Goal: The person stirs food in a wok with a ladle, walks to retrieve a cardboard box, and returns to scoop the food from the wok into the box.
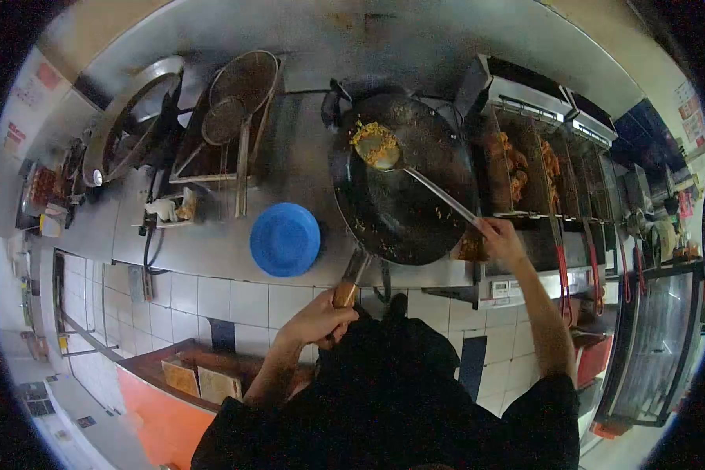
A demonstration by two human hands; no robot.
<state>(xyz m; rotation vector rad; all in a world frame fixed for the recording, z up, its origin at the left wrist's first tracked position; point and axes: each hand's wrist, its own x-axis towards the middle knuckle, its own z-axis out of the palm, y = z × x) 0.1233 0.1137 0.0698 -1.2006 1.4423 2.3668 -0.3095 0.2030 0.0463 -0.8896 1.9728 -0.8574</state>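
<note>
A large black wok (399, 211) sits on the steel counter in front of me. My left hand (325, 317) is closed around its wooden handle (345, 294). My right hand (500, 238) grips the long metal handle of a ladle (440, 193), whose bowl rests inside the wok at the upper left. Yellow chopped food (374, 141) lies in and around the ladle's bowl, and small bits are scattered over the wok's inner surface. A blue bowl (285, 240) stands on the counter left of the wok, touched by neither hand.
Deep fryers with baskets of fried food (511, 168) stand right of the wok, their red handles (561, 270) sticking out towards me. Round strainers (244, 82) lie over a tray at the back left, beside a big metal pan (98, 160). An orange-sided unit (160, 415) is at lower left.
</note>
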